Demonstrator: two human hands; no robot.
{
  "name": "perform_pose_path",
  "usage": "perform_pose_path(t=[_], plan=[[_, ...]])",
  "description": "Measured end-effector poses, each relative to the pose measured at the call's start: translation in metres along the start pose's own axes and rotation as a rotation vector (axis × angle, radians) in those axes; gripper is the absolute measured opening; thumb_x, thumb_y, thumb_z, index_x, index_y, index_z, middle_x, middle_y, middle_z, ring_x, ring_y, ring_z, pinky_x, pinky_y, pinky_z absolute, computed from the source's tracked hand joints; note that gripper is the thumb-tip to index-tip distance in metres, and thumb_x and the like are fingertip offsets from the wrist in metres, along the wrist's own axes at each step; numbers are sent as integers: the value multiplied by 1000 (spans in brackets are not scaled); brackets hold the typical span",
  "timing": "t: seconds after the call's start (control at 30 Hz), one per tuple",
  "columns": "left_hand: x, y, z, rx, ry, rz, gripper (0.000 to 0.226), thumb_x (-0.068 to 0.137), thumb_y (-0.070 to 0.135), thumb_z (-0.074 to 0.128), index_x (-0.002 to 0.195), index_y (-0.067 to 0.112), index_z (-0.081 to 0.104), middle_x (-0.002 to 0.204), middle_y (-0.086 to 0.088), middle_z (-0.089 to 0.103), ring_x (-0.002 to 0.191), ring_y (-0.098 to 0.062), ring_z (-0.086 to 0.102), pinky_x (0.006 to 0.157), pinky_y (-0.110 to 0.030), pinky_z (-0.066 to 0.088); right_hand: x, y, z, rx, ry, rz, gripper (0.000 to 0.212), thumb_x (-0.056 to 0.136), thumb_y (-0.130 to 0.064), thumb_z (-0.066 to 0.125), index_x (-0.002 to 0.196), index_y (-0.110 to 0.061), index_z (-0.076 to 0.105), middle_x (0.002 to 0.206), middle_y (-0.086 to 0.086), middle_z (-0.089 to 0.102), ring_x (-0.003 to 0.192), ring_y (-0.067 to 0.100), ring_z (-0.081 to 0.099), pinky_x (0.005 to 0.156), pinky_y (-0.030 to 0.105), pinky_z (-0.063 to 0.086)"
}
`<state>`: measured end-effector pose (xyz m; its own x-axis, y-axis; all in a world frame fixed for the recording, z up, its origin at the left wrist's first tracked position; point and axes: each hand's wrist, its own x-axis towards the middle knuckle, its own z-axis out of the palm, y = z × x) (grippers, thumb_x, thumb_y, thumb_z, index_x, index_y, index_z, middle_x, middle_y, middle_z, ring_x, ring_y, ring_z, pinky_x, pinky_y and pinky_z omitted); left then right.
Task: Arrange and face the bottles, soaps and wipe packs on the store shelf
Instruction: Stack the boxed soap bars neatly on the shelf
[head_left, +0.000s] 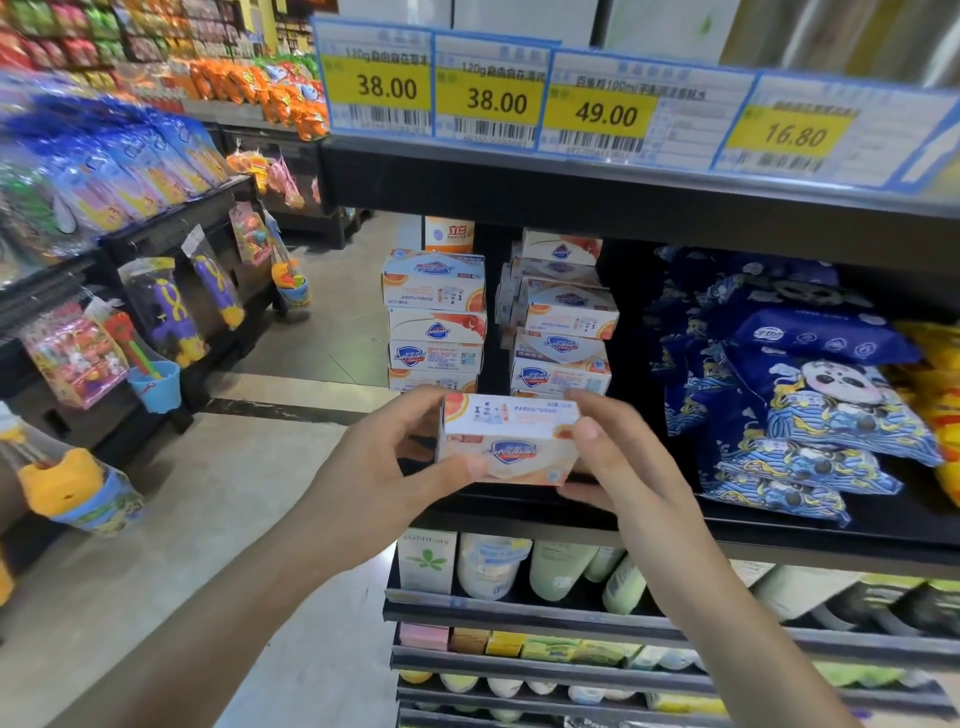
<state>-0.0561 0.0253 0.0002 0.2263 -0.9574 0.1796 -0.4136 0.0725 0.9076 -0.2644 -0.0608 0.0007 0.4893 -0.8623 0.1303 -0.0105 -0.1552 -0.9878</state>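
Two hands on one soap box (509, 441), held level in front of the black shelf (571, 512) edge, just below the soap stacks. My left hand (384, 467) grips the box's left end, thumb across the front face, fingers curled behind. My right hand (608, 457) pinches the right end, thumb on the front, fingers wrapped under and behind. The box's logo side faces me.

Behind the box: left soap stack (435, 322) is about four boxes high, faces not uniform, some printed side out, some logo out. Right soap stack (563, 317) is messier, upper boxes skewed and offset. An orange-and-white container (449, 235) stands behind the left stack.

To the right on the same shelf, dark blue wipe packs (810, 395) with panda print are piled loosely, leaning and overlapping. Yellow packs (935, 395) sit at the far right edge.

Shelf above carries yellow price tags (488, 96) in blue holders: 38.00, 38.00, 49.00, 16.80.

Shelf below: pale bottles (550, 569) and a white carton (427, 561). Lower tiers hold small coloured packs, blurred.

Room: grey store floor (218, 519) with a dark strip across the aisle. Left side, a black rack with hanging bagged toys (171, 312); snack bags (249, 88) on far shelving.
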Motion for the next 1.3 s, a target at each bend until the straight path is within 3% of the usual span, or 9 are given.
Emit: perform_pose_path(t=[0.1,0.23,0.4,0.6,0.87,0.97,1.07,1.17,1.3], plan=[[1,1,-1,-52,2,-40,56,79,46,72,133,33,60,123,19,72,117,-8,68,99,-41,58,-2,2,0,-68,16,-177,53,89,-42,71,138,-34,52,133,-26,59,125,4,60,95,28,54],[2,0,-3,-184,31,-119,56,79,42,74,133,30,62,121,13,75,115,-12,70,102,-44,56,-2,7,-2,-260,-33,-359,40,88,-27,77,123,-31,59,153,-18,43,150,12,34,112,42,43],[4,3,-4,-267,46,-202,57,76,50,70,130,31,66,115,11,77,110,-12,73,100,-39,55,-3,4,1,-363,-102,-337,35,85,-17,82,112,-34,67,159,-20,35,152,5,28,117,50,37],[4,4,-3,-203,72,-295,30,94,44,64,123,35,69,103,16,79,95,-1,73,84,-25,51,0,6,2,-396,-133,-326,42,86,-8,80,115,-36,66,158,-23,36,151,8,31,111,48,45],[5,5,-3,-232,84,-345,32,94,49,61,116,29,73,98,12,80,85,-1,71,76,-21,49,7,5,4,-420,-101,-337,36,85,-13,82,108,-37,68,145,-22,50,141,8,44,106,36,50],[8,6,-4,-362,125,-423,47,85,57,60,116,23,71,96,3,81,87,-10,75,80,-29,53,10,3,3,-360,-124,-320,36,85,-12,82,107,-37,69,132,-19,59,136,13,51,105,41,50],[13,4,-7,-497,179,-441,40,104,47,43,123,21,66,101,-5,80,90,-19,75,92,-41,54,17,-4,0,-263,-111,-300,33,87,-13,80,108,-36,69,124,-16,66,128,14,60,106,42,51],[9,-11,-8,-89,202,-216,25,107,29,47,119,36,67,108,15,77,106,-4,68,106,-40,49,34,-12,-4,-216,-76,-299,29,88,-13,79,108,-31,69,122,-8,70,121,15,64,102,44,54],[6,-25,-2,620,3,-8,48,98,54,52,144,42,49,146,19,52,135,-4,41,116,-39,38,69,-29,-2,-204,-2,-313,26,90,-9,77,106,-28,67,119,-7,70,111,9,68,91,36,60]])
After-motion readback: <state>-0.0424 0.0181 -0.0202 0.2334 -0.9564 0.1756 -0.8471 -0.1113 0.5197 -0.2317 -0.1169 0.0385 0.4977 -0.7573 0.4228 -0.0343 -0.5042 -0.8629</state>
